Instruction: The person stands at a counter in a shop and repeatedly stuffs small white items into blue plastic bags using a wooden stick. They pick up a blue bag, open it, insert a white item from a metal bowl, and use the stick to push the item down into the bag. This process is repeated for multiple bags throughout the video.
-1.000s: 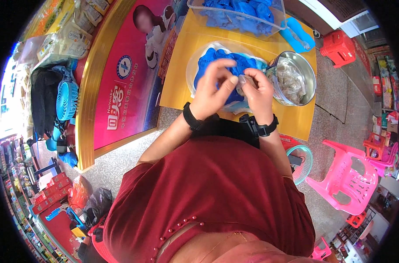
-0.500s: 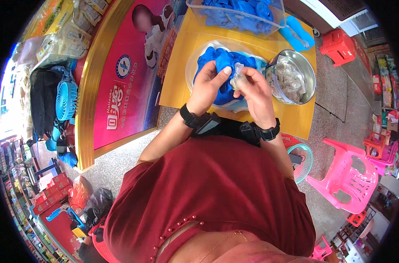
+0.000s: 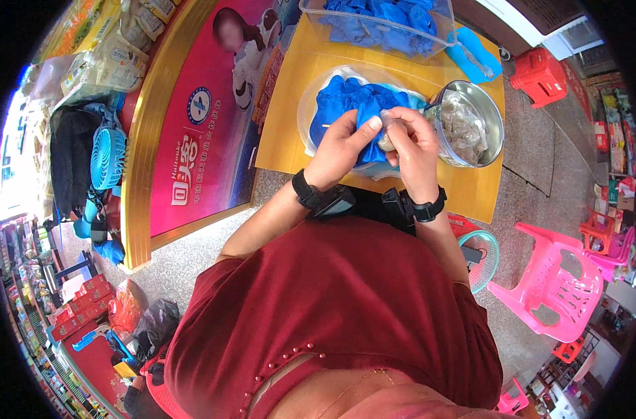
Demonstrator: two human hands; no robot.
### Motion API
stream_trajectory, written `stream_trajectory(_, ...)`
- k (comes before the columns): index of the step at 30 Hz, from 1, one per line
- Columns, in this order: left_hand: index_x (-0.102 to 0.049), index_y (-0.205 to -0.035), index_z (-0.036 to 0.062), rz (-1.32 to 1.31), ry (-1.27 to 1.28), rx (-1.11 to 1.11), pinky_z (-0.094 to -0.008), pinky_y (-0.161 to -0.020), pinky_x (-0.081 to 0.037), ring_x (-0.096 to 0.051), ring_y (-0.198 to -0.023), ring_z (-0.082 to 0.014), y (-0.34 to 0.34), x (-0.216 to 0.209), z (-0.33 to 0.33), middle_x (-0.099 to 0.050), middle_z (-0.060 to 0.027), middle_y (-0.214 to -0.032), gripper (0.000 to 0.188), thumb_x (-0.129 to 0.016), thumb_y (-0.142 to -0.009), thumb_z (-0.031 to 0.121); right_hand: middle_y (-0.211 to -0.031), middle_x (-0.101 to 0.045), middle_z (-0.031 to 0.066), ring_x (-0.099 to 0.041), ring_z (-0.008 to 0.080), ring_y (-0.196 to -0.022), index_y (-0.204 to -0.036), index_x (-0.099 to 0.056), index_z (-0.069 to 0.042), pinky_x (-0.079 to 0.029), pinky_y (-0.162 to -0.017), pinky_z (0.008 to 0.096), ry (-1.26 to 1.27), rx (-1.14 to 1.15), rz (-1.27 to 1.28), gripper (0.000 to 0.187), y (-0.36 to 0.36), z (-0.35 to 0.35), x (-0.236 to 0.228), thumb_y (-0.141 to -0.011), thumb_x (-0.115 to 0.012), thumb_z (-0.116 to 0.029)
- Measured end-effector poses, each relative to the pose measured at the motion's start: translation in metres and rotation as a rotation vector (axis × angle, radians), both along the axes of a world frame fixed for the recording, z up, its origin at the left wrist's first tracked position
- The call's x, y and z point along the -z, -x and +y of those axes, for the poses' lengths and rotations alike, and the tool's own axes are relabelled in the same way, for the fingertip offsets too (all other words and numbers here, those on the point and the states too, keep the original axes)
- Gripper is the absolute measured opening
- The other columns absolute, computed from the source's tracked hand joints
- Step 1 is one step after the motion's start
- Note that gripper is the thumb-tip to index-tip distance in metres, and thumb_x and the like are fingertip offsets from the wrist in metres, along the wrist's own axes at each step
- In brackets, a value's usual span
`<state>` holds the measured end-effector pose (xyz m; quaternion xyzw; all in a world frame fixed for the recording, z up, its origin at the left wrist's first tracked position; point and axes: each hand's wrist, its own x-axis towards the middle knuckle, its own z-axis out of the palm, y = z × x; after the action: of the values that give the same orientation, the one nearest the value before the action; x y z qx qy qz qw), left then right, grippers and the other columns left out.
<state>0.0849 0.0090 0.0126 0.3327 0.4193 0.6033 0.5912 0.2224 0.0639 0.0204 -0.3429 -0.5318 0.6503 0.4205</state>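
Observation:
Over a round pale basin (image 3: 304,115), both my hands work close together on one piece of crumpled blue sheet material (image 3: 371,148). My left hand (image 3: 340,148) pinches its left side between thumb and fingers. With bent fingers, my right hand (image 3: 417,148) grips a small clear plastic packet (image 3: 387,143) against the blue piece; its contents are too small to make out. More blue material (image 3: 335,101) is heaped in the basin beneath. Right of my right hand stands a round metal tin (image 3: 498,133) holding crumpled clear plastic (image 3: 464,127).
Everything stands on a yellow table (image 3: 283,140). At its far side is a clear plastic box (image 3: 446,43) of blue pieces, beside a bright blue object (image 3: 475,54). A pink display counter (image 3: 185,153) borders the left; a pink chair (image 3: 552,283) and teal basket (image 3: 491,262) are at right.
Both hands have moved slightly nearer to me and to the right, and the blue piece now hangs lower between them. The clear packet is more covered by the right fingers.

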Motion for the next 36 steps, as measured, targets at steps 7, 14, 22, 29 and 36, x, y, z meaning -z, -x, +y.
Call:
stream_trajectory(7, -0.059, -0.107, 0.0012, 0.010, -0.032, -0.062, -0.0242, -0.075, -0.049, -0.059, -0.081, -0.0088, 0.004, -0.004, 0.004, -0.064, -0.0030, -0.091, 0.034, -0.056, -0.099, 0.034, -0.081, -0.063, 0.0022, -0.056, 0.0070, -0.061, -0.106, -0.064, -0.002, -0.043, -0.052, 0.0199, 0.006, -0.107, 0.041, 0.018, -0.005, 0.000, 0.007, -0.091, -0.067, -0.011)
stream_trajectory(14, -0.058, -0.116, 0.0001, 0.400, 0.004, 0.094, -0.0255, -0.081, -0.048, -0.057, -0.092, -0.0092, 0.011, 0.002, 0.001, -0.063, -0.0023, -0.101, 0.038, -0.062, -0.096, 0.032, -0.079, -0.059, -0.0007, -0.051, 0.0028, -0.063, -0.101, -0.063, -0.003, -0.040, -0.052, 0.0191, -0.087, 0.024, -0.094, 0.014, -0.001, 0.003, 0.012, -0.087, -0.066, -0.004)
stream_trajectory(22, -0.061, -0.110, 0.0031, 0.336, 0.137, 0.139, -0.0195, -0.059, -0.042, -0.052, -0.075, -0.0052, 0.009, -0.004, 0.002, -0.060, 0.0007, -0.088, 0.036, -0.063, -0.095, 0.036, -0.077, -0.057, -0.0018, -0.050, 0.0023, -0.064, -0.100, -0.060, -0.003, -0.040, -0.054, 0.0192, 0.052, 0.067, -0.128, 0.014, 0.000, 0.009, 0.024, -0.087, -0.063, -0.003)
stream_trajectory(29, -0.062, -0.099, 0.0056, -0.160, 0.212, 0.071, -0.0183, -0.049, -0.036, -0.047, -0.059, -0.0048, 0.026, 0.005, 0.006, -0.056, 0.0022, -0.079, 0.032, -0.063, -0.094, 0.037, -0.122, -0.055, 0.0090, -0.056, 0.0099, -0.098, -0.130, -0.052, -0.008, -0.050, -0.072, 0.0246, -0.077, -0.217, 0.033, 0.046, -0.009, 0.002, -0.007, -0.086, -0.065, -0.004)
stream_trajectory(36, -0.061, -0.111, 0.0006, 0.188, 0.323, 0.218, -0.0212, -0.055, -0.044, -0.056, -0.064, -0.0112, 0.037, -0.019, 0.003, -0.060, -0.0033, -0.086, 0.059, -0.052, -0.094, 0.056, -0.093, -0.063, 0.0038, -0.061, 0.0089, -0.070, -0.108, -0.065, -0.002, -0.051, -0.062, 0.0226, -0.256, -0.161, -0.202, 0.023, -0.010, 0.008, 0.003, -0.085, -0.069, -0.005)
